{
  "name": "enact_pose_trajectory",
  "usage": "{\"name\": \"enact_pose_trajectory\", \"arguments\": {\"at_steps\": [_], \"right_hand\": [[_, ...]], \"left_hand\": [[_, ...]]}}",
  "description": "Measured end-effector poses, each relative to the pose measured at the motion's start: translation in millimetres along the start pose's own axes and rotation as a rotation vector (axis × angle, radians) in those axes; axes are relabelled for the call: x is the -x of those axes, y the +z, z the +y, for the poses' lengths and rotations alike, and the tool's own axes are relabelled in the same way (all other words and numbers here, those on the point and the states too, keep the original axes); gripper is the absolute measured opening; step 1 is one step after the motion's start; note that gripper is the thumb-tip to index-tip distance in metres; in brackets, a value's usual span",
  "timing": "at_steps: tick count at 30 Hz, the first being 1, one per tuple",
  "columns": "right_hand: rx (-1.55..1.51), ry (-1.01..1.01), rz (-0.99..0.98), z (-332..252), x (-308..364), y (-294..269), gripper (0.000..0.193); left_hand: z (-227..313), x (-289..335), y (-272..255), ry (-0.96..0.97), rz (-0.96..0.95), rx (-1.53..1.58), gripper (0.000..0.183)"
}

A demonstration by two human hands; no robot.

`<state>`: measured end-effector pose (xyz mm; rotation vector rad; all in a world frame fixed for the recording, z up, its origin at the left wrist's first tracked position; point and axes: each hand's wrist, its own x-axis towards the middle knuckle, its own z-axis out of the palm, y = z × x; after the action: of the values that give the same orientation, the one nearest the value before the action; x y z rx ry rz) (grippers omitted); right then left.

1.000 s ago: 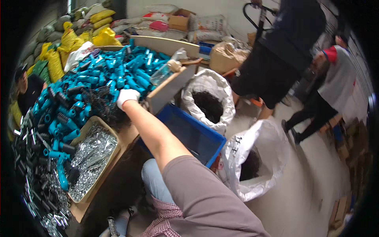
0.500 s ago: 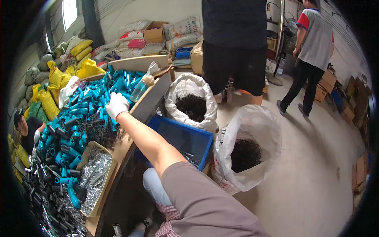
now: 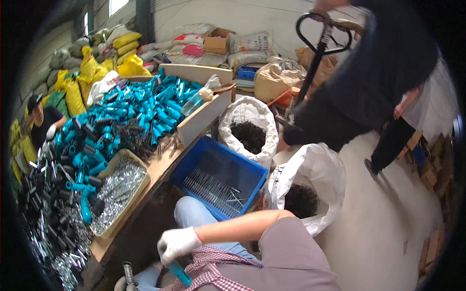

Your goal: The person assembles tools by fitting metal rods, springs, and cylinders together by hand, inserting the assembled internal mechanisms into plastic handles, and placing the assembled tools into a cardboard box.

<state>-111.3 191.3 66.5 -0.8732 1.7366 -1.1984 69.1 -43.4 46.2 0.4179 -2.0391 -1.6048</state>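
My right hand (image 3: 177, 245), in a white glove, is closed around a teal plastic tube (image 3: 179, 273). The tube tilts down over the red checked cloth (image 3: 213, 269) on my lap. My left hand does not show. Past my knee, a blue plastic tray (image 3: 219, 156) holds a row of thin metal rods (image 3: 209, 188). Left of it, a heap of similar teal plastic parts (image 3: 133, 104) covers the worktable (image 3: 162, 167). A cream bin (image 3: 143, 182) of shiny metal pieces stands on the table. Near the lower edge, a metal cylinder (image 3: 127, 272) stands upright.
Two white sacks (image 3: 269, 119) (image 3: 335, 182) of dark wiry material stand right of the tray. A person in dark clothes (image 3: 369, 77) grips a black loop handle (image 3: 322, 44) close by. Another person (image 3: 43, 119) is beyond the heap. Filled sacks (image 3: 250, 42) line the wall.
My right hand has drawn back from the teal heap to my lap with a teal tube in it. My view has shifted. The dark-clothed person now leans over the loop handle.
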Motion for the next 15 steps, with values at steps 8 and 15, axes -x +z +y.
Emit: {"name": "enact_pose_trajectory", "arguments": {"at_steps": [8,15], "right_hand": [[-0.162,-0.14,-0.228,49.5,-28.4,69.7,0.041],[-0.349,-0.175,0.093,54.8,-46.8,28.9,0.05]], "left_hand": [[-27.5,2.1,-15.9,-0.036,0.063,0.021,0.03],[-44.4,-3.9,-19.4,-0.013,0.055,-0.052,0.027]]}}
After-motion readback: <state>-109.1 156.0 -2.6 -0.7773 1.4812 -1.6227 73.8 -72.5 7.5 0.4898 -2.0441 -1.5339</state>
